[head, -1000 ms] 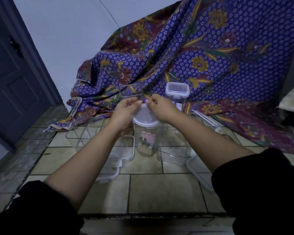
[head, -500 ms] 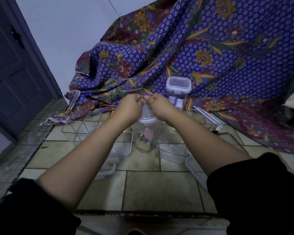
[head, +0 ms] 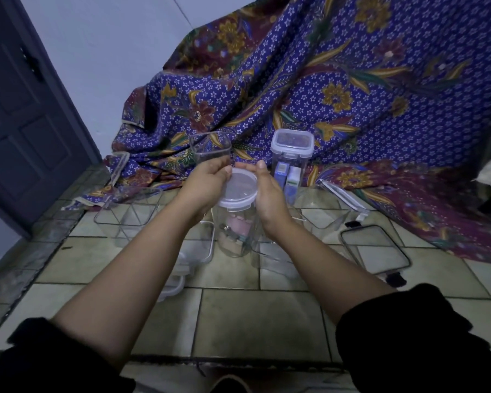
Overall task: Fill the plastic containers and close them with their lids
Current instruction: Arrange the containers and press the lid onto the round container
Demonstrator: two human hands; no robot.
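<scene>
Translucent white round lid (head: 238,185) seated on the mouth of the tall clear jar (head: 234,236), upright on the tiled floor (head: 255,321) between the two forearms, with pink and metallic bits low inside. Left hand (head: 207,182) cupped round the lid's left rim, right hand (head: 267,194) round its right rim, fingertips of both curled toward the far edge and nearly meeting there. Half a second back, bunched together over the far side and hiding most of the lid; now drawn apart to the flanks, the whole top face on show and lying level. Judged from that: lid pressed home or close to it, perhaps one last squeeze owed; latches, if any, impossible to make out. Behind, a lidded square container (head: 292,154) with small boxes inside, and an open square tub (head: 210,150) against the batik cloth (head: 352,80). Off to the right, an empty clear tub (head: 322,217) and a loose dark-rimmed lid (head: 374,248) waiting, so plenty of filling and closing yet to do
</scene>
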